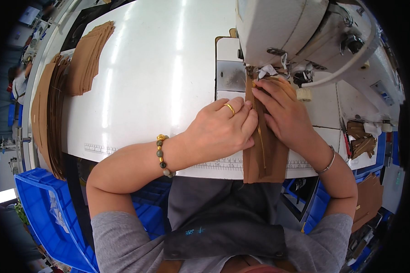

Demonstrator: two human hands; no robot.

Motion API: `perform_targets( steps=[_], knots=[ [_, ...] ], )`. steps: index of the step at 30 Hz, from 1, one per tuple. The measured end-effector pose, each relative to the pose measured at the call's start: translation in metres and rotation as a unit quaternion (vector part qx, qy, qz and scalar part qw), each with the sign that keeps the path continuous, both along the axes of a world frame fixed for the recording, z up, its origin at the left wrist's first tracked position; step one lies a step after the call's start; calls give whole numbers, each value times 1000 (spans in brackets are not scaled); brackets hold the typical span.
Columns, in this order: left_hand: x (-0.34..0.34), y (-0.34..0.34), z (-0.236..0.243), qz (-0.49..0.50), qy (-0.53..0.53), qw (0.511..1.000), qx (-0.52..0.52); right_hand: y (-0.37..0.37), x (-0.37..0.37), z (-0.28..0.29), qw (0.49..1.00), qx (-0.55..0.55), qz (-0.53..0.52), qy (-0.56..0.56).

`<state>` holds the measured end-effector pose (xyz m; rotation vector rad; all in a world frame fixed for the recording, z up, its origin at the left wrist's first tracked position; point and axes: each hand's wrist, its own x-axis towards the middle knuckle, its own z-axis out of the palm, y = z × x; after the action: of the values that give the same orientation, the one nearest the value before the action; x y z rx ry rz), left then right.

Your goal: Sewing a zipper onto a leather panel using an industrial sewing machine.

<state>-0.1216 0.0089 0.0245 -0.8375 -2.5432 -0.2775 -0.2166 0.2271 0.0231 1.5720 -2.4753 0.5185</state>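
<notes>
A long brown fabric piece (273,161) with a brass-toothed zipper (259,129) lies under the needle area of a white sewing machine (282,27). My left hand (221,127), with a gold ring, grips its left edge with curled fingers, just below the presser foot. My right hand (289,118) holds the same piece from the right, its bent fingertips against the zipper strip near the foot. A small white scrap (266,71) sits by the foot, which is partly hidden by that scrap and my fingers.
Stacks of brown pieces stand on the white table (146,91) at left (50,118) and farther back (89,59). Small brown pieces (360,139) lie right of the machine. A blue bin (45,204) is at lower left, brown panels (364,200) at right. Another person (19,82) works far left.
</notes>
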Motion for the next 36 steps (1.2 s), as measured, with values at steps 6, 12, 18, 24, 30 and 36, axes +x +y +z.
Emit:
perform_targets(
  steps=[6,12,18,24,30,36],
  knots=[
    [-1,1,-5,-2,24,1000,6,-1,1,2,1000,-5,1,-3],
    [2,-1,-7,-11,60,998,-30,4,11,5,999,20,-21,22],
    [6,-4,-6,-3,55,997,-59,20,48,21,999,5,43,5],
    [8,-1,-4,1,74,995,-71,32,100,3,993,0,119,7],
    [31,5,1,17,54,993,-101,33,105,-8,990,-53,98,84],
    [38,16,4,13,25,998,-59,36,101,-5,986,-47,127,99]
  ],
)
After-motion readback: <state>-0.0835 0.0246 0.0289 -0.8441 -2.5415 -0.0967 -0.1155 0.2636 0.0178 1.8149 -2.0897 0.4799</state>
